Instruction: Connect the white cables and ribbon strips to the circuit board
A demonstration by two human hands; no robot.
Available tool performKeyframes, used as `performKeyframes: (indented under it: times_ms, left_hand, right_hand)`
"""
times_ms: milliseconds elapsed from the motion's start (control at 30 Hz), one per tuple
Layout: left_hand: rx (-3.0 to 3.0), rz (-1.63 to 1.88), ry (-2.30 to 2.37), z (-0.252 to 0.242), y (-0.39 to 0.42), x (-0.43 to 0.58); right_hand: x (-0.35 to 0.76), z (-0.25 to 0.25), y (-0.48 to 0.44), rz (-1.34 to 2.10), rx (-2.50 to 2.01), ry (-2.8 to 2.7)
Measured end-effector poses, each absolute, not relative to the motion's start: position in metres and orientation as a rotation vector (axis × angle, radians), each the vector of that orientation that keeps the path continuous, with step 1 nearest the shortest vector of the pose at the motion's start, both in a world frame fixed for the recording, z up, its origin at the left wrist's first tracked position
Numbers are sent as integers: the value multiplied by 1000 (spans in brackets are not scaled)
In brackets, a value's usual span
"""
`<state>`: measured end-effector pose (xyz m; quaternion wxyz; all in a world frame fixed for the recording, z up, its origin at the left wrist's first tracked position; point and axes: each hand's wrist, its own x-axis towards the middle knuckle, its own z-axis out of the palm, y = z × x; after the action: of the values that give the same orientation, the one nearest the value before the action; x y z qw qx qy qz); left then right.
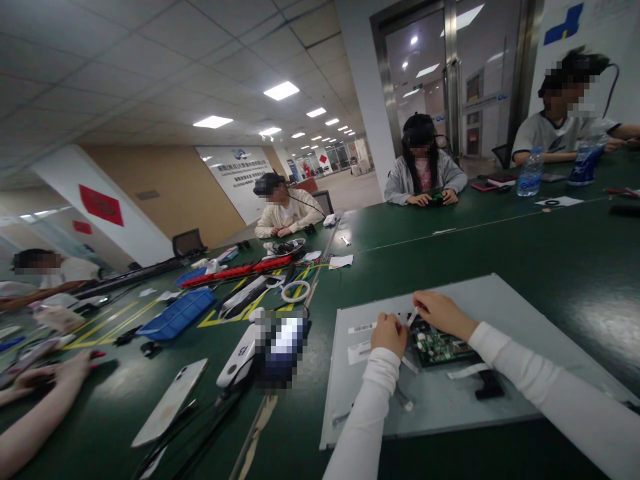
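A green circuit board (443, 348) with a dark edge lies on a large grey metal panel (465, 407) in front of me. My right hand (443, 313) reaches over the board's upper edge, its fingers pinching a short white flat strip (412, 318). Just left of the board, my left hand (390, 335) is closed, with its fingertips close to the strip's lower end; what is between them is hidden. A loose white ribbon cable (469, 371) and a black piece (489, 385) rest below the board. White labels (359, 353) show on the panel beside my left hand.
Left of the panel lie a white device (239, 355), a phone (170, 402), black cables (213, 417), a blue tray (177, 315), a tape roll (296, 291) and a red power strip (235, 270). A co-worker's arm (55, 407) reaches in at lower left. Other people sit around the table.
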<state>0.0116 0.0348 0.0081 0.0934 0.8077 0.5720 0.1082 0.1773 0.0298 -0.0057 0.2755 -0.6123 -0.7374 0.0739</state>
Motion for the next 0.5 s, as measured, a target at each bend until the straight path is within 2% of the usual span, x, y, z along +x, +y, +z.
performKeyframes:
  times_ms: [500]
  left_hand:
    - [2391, 345, 1676, 12, 33, 12]
  right_hand:
    - [177, -6, 29, 216, -1602, -2003]
